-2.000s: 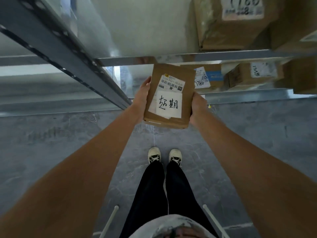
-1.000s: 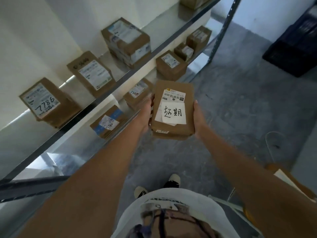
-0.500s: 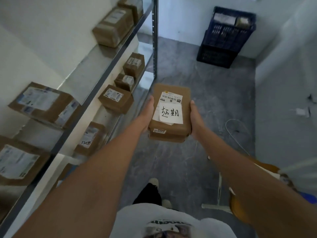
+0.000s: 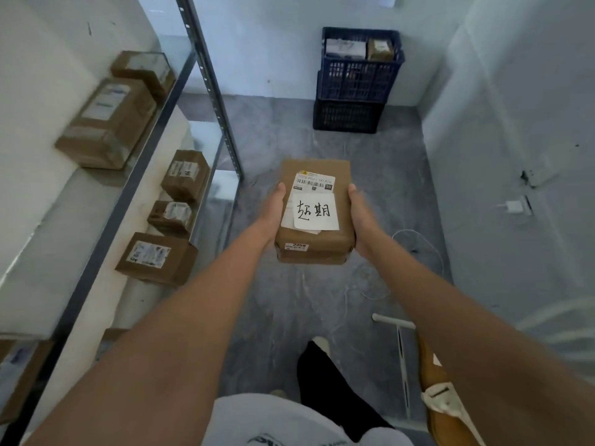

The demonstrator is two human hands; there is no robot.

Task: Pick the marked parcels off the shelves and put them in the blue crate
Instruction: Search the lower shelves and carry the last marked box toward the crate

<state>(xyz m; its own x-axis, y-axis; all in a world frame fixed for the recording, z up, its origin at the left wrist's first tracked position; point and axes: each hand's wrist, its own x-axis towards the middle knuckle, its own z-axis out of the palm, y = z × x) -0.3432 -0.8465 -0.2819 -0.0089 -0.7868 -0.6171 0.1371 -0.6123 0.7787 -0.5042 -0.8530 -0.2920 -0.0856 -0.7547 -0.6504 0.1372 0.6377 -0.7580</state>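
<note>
Since the frame half a second earlier, the view had swung further from the racking toward the far wall, so the stacked crates stood more nearly straight ahead of the fingers, while the grip on the parcel looked unchanged.

Each thumb lay along a long side edge of the flat brown cardboard parcel with a white handwritten slip over its barcode label; the left hand and the right hand clamped it between them. The other fingers were hidden under the box, presumably curled beneath it, though that could not be told for certain. The parcel was held level, label up, above the grey concrete floor, well short of its goal.

Beyond the fingers, against the far wall, the dark blue slatted plastic crate sat atop a second, darker crate, with at least two parcels already inside. To do this carry well, I judged the box should stay flat and squeezed evenly while walking, then be lowered over the rim into open space beside those parcels rather than dropped.

Left of the fingers, the grey metal shelf unit held several brown boxes. A white cable looped on the floor right of the fingers, a likely trip hazard.
</note>
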